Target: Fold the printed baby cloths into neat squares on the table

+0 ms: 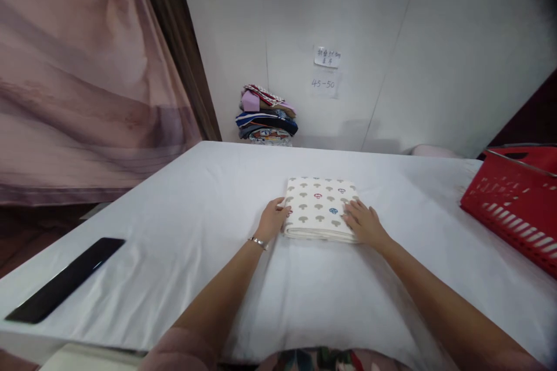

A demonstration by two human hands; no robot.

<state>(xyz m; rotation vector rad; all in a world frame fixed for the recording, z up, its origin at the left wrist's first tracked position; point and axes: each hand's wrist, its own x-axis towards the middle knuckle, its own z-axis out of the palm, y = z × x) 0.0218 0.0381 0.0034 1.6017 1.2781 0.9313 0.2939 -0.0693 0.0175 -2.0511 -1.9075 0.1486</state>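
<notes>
A folded white cloth (319, 206) printed with grey-beige mushroom shapes, and a few red, blue and dark ones, lies flat in the middle of the table. Its near edge shows stacked layers. At the cloth's left edge, my left hand (272, 217) touches it with fingers stretched out; a silver bracelet is on that wrist. Across from it, my right hand (365, 223) rests on the right edge, fingers spread over the top layer. Both thumbs and the undersides of the fingers are partly hidden.
A white sheet (183, 197) covers the table. On the left lies a flat black slab (65, 281). A red plastic basket (513, 203) stands at the right edge. Behind the table a pile of folded fabrics (266, 119) sits against the wall, near paper notes (326, 58). A pink curtain (87, 81) hangs left.
</notes>
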